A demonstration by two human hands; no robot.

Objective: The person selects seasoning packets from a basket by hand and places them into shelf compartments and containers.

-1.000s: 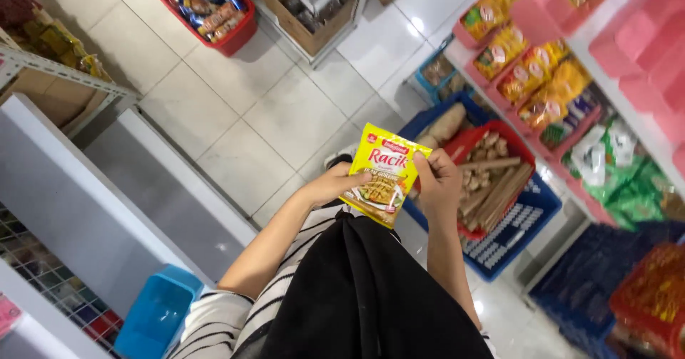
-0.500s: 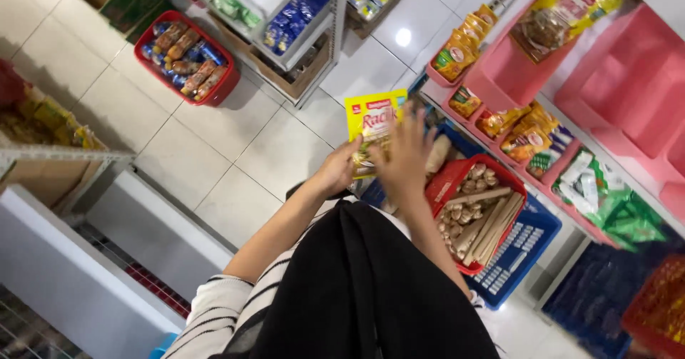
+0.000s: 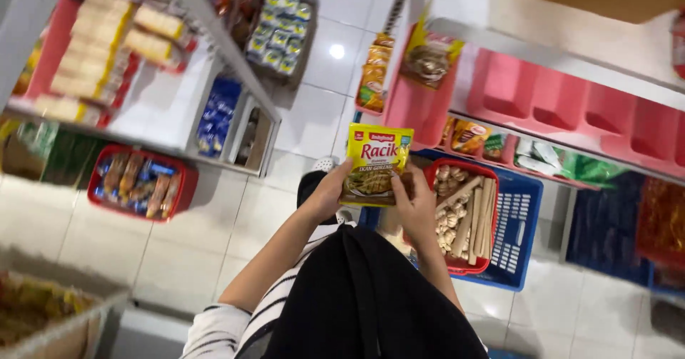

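Yellow seasoning sachet (image 3: 377,165) upright, long axis twelve to six, left hand (image 3: 330,193) and right hand (image 3: 414,205) pinching its lower corners, red basket (image 3: 465,220) of probably dried spices at three o'clock.

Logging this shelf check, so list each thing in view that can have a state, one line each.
yellow seasoning sachet: held upright, sealed, off the shelves
left hand: gripping the sachet's left edge
right hand: gripping the sachet's right edge
red basket: full of sticks and round pieces, sitting in the blue crate
blue crate: on the floor
pink shelf bins: mostly bare
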